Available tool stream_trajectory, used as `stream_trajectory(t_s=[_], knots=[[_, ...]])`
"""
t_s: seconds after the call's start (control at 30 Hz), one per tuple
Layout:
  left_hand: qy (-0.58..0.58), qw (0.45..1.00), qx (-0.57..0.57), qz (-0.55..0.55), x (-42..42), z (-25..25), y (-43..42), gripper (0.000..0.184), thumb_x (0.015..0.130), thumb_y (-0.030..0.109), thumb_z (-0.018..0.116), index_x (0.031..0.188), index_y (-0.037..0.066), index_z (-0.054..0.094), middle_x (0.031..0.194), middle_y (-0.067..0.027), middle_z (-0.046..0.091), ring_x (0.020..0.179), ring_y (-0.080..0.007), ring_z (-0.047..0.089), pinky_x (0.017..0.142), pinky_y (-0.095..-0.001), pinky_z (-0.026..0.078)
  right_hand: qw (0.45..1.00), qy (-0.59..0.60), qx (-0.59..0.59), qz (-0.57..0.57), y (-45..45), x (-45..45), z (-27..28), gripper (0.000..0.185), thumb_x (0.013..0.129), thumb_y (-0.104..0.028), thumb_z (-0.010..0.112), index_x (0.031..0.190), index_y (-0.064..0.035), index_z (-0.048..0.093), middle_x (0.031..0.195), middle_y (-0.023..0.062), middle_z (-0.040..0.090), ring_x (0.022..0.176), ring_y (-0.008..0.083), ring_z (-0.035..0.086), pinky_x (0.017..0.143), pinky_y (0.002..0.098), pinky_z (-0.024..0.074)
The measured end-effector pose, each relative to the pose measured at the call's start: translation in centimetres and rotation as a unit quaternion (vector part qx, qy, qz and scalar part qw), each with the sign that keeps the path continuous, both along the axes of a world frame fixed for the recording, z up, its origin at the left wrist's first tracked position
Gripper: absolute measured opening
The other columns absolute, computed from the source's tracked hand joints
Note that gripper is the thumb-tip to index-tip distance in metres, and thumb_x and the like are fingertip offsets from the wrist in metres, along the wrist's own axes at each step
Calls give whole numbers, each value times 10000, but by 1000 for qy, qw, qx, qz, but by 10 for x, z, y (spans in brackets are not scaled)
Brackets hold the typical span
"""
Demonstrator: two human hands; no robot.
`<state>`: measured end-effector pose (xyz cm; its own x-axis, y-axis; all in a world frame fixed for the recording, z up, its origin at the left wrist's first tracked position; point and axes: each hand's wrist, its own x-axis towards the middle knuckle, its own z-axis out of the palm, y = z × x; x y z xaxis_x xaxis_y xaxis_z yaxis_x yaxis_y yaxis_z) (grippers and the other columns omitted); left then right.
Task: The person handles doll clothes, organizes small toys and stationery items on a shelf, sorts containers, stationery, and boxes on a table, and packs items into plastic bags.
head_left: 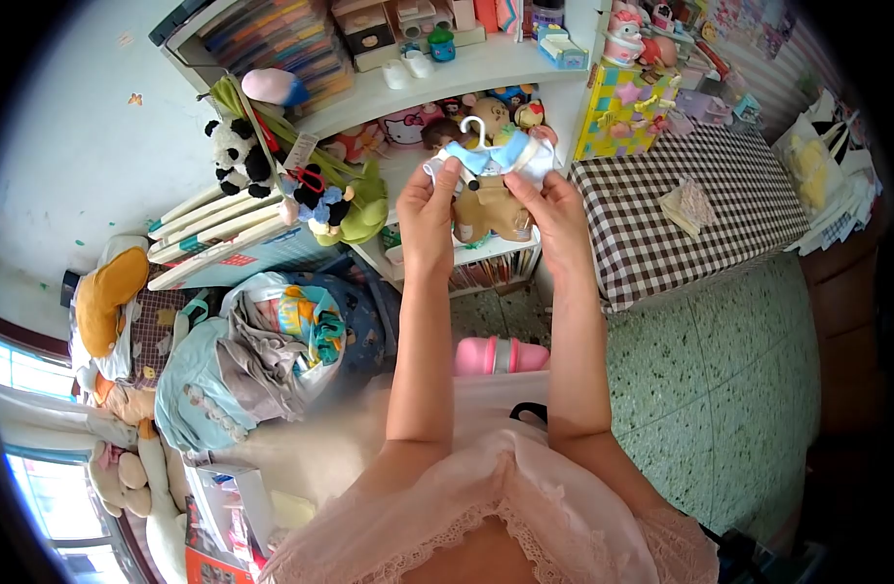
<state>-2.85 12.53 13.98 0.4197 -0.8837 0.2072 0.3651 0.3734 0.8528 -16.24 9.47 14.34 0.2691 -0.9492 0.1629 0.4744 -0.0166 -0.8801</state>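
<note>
Between my two hands is a small doll-sized outfit [494,206], with a white and light blue top part and brown shorts below. A little white hanger [473,124] shows its hook above the collar. My left hand [428,216] pinches the outfit's left side between thumb and fingers. On the opposite side, my right hand [556,222] grips it with the thumb laid over the front. Both arms are stretched forward, and the outfit is held up before the shelf. The fingers behind the cloth are partly hidden.
Behind the outfit stands a white shelf [457,78] with plush toys and small boxes. To the right, a checkered cloth [642,204] covers a table bearing a small folded cloth [689,206]. A clothes-filled basket [364,311] is at left; a pink cylindrical object [478,356] lies below my arms.
</note>
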Motion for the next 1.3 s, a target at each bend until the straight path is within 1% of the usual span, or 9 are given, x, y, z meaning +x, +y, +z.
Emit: stream_trajectory(t_s=[0.2, 0.47, 0.53, 0.83, 1.03, 1.1, 1.17, 1.27, 1.3], knots=[[-15, 998, 13, -65, 2, 5, 4, 284, 831, 101, 641, 1086, 9, 558, 964, -35, 636, 845, -82, 576, 746, -213, 436, 998, -47, -4, -35, -4, 9, -3, 264, 810, -116, 669, 1043, -16, 599, 911, 7, 623, 782, 45, 563, 669, 183, 440], [-16, 1000, -6, -23, 8, 5, 5, 248, 830, 83, 636, 1060, 25, 564, 972, -37, 638, 856, -84, 577, 749, -223, 439, 999, -21, -33, 12, -9, 14, -5, 240, 802, -78, 667, 1021, -23, 587, 899, -4, 616, 780, 39, 552, 665, 181, 427], [2, 1000, -26, 6, 8, 3, 3, 243, 824, 100, 645, 1047, 45, 566, 915, -19, 639, 785, -58, 570, 657, -191, 420, 999, -18, -31, 15, -9, 16, -1, 243, 803, -77, 665, 1025, -21, 583, 898, -3, 614, 784, 39, 551, 673, 180, 428], [-34, 999, 33, -10, 14, 2, 7, 247, 821, 149, 654, 1028, 52, 562, 847, 8, 615, 725, -48, 535, 589, -196, 389, 999, 15, -22, 29, -13, 14, -8, 253, 813, -75, 646, 1044, -6, 571, 903, 8, 610, 794, 46, 548, 688, 192, 435], [-64, 995, 54, -51, 28, -25, -4, 261, 831, 136, 631, 1056, 43, 537, 876, -4, 613, 760, -74, 549, 620, -220, 408, 996, 74, -37, 39, -41, 18, -29, 234, 821, -97, 641, 1034, -20, 579, 868, 1, 613, 766, 40, 539, 669, 192, 424], [-75, 994, 74, -28, 36, -40, -13, 249, 836, 126, 620, 1053, 37, 538, 873, -6, 614, 772, -81, 552, 639, -227, 415, 983, 146, -76, 84, -59, 19, -37, 252, 821, -126, 647, 1043, -28, 578, 854, -13, 608, 755, 43, 536, 653, 202, 424], [-65, 993, 99, -10, 43, -55, -26, 255, 838, 124, 616, 1060, 31, 533, 893, -12, 614, 779, -79, 552, 651, -218, 415, 980, 137, -96, 110, -74, 22, -46, 279, 823, -167, 650, 1042, -13, 570, 833, -5, 607, 751, 61, 548, 656, 209, 435], [-34, 995, 84, 31, 58, -79, -47, 257, 848, 132, 604, 1070, 31, 525, 894, -5, 601, 760, -72, 533, 638, -215, 400, 904, 336, -251, 81, -104, 10, -67, 328, 824, -218, 647, 1058, -7, 557, 831, 59, 629, 711, 100, 584, 643, 223, 465], [-37, 995, 84, 40, 62, -82, -55, 257, 848, 132, 604, 1070, 31, 525, 894, -5, 601, 760, -72, 533, 638, -215, 400, 904, 331, -255, 88, -113, 4, -70, 328, 824, -218, 647, 1058, -7, 557, 831, 59, 629, 711, 100, 584, 643, 223, 465]])
